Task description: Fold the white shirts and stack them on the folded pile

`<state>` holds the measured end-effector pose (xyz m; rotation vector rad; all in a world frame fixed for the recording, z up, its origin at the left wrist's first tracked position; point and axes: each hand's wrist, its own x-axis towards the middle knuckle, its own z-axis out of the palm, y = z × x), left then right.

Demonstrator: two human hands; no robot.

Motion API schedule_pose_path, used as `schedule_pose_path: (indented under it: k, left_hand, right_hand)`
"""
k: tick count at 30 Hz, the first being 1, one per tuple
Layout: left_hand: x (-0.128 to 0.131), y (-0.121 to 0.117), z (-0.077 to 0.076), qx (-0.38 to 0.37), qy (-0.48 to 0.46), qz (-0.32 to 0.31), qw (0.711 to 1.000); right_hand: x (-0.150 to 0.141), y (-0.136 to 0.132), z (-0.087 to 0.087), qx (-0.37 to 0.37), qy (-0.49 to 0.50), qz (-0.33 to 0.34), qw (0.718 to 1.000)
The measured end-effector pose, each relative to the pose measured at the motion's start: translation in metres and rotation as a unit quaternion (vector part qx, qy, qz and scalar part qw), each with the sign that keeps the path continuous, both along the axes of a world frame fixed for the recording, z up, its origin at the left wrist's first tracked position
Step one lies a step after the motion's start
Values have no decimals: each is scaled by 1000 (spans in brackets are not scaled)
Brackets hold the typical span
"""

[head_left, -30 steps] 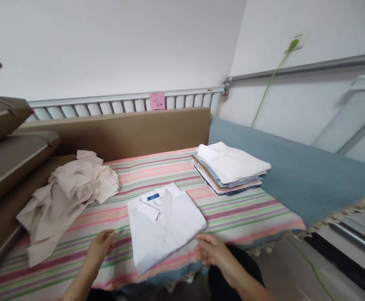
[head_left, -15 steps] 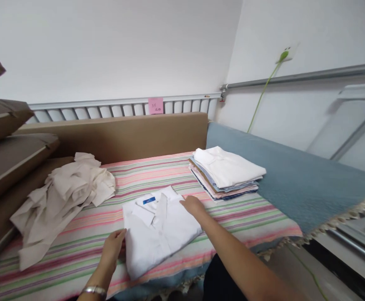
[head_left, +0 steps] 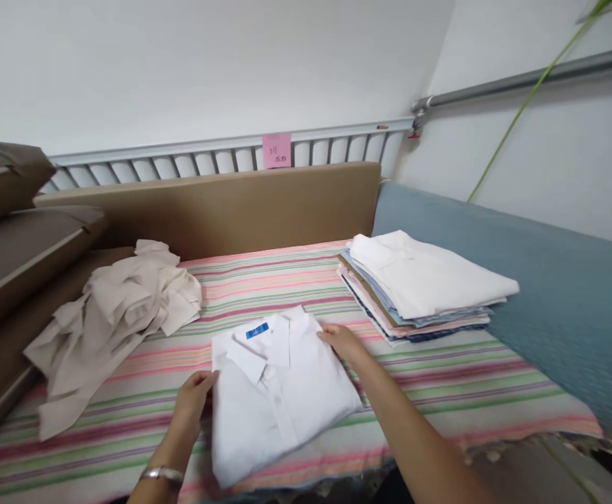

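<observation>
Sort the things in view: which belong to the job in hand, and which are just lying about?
Job in hand:
folded white shirt, left hand and right hand at its edges
striped cloth beneath it
clothes stack, probably

Lying about, apparently:
crumpled pale cloth
pink note
brown cushions
green cord

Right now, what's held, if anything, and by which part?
Only contact is clear: left hand at the left edge of the folded white shirt, right hand at its upper right edge. Whether either pinches the cloth can't be told.
</observation>
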<state>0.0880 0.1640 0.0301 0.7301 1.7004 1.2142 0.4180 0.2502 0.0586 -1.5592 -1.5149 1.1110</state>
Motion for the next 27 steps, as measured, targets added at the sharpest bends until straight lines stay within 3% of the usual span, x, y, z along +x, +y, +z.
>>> schedule_pose_path:
  k: [4, 8, 13, 17, 20, 22, 23, 25, 27]
  left_hand:
    - [2, 2, 9, -44, -67, 3, 997]
    - [5, 13, 22, -109, -70, -10, 992]
    - [8, 21, 14, 22, 15, 55, 998]
    - [7, 21, -2, 11, 114, 61, 992]
    - [11, 18, 1, 8, 173, 94, 980]
    - [24, 12, 9, 58, 275, 75, 957]
    - [33, 7, 11, 99, 340, 36, 934]
    - [56, -3, 12, 180, 460, -80, 866]
    - [78, -14, 5, 210, 531, -169, 803]
  right_hand:
    - [2, 19, -25, -29, -51, -36, 998]
    - [-8, 30, -29, -21, -90, -63, 994]
    - [-19, 29, -25, 64, -35, -26, 997]
    - [-16, 32, -29, 9, -28, -20, 999]
    - [-15, 34, -30, -10, -57, -22, 998]
    - [-14, 34, -26, -18, -73, -24, 997]
    - [-13, 32, -23, -22, -79, -23, 996]
    - [-9, 27, -14, -29, -91, -14, 995]
    - [-2, 18, -6, -33, -104, 1, 994]
